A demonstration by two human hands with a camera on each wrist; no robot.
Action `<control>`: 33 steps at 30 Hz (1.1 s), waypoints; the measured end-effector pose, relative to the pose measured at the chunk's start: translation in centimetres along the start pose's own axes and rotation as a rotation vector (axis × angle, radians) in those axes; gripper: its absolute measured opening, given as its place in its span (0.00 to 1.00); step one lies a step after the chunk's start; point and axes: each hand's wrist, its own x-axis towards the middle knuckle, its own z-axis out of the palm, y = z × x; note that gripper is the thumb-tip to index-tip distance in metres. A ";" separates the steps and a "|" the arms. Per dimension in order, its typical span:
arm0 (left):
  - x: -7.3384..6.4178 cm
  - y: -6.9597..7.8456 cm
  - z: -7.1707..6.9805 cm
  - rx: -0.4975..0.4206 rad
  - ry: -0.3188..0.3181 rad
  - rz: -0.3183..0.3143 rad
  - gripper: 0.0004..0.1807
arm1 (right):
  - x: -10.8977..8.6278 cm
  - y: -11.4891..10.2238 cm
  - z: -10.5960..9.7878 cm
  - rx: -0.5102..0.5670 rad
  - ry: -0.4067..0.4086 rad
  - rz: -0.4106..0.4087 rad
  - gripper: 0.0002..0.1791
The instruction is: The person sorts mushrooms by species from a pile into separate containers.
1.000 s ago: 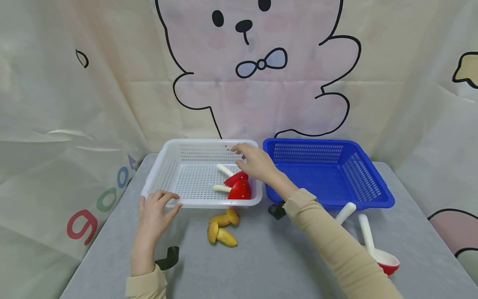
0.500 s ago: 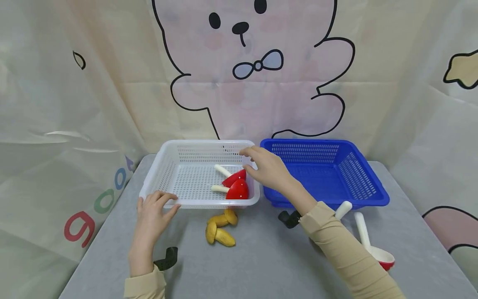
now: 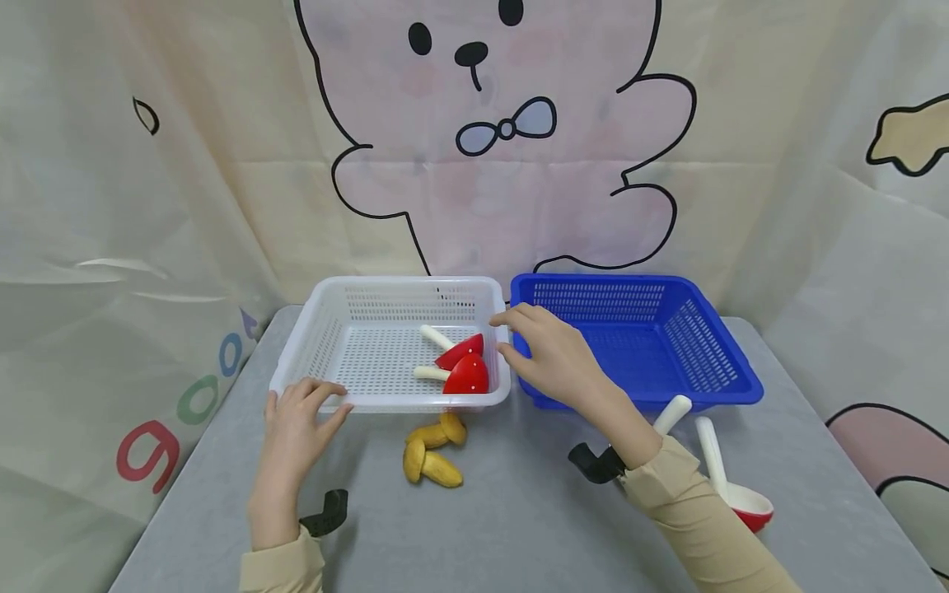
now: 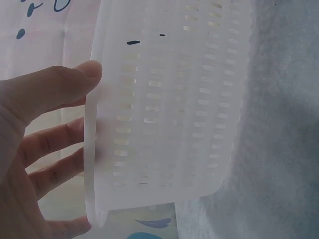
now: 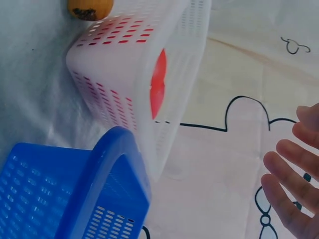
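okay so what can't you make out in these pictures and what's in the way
Head view: the lower end of the white stem beside the right forearm, which covers it.
Left wrist view: the inside of the white basket, blocked by its wall.
Right wrist view: the rest of the yellow mushroom, cut by the top edge; the rest of the right hand, cut by the right edge.

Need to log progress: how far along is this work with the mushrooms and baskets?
Seemingly done: two red mushrooms lie in the white basket. In hand: the left hand grips its near rim; the right hand, holding nothing, is by that basket's right side. Probably left: two yellow mushrooms on the table before it, plus a red-and-white mushroom and a partly hidden white stem in front of the blue basket.
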 end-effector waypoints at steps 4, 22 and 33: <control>0.0 0.1 0.0 -0.002 -0.008 -0.007 0.11 | -1.0 -0.2 -0.6 0.013 0.032 0.005 0.16; 0.0 0.2 0.0 -0.011 -0.015 -0.016 0.11 | -7.5 1.3 -1.2 0.016 0.163 0.043 0.17; 0.0 0.2 -0.1 -0.021 -0.005 -0.008 0.12 | -12.0 4.2 0.2 -0.040 0.240 0.051 0.16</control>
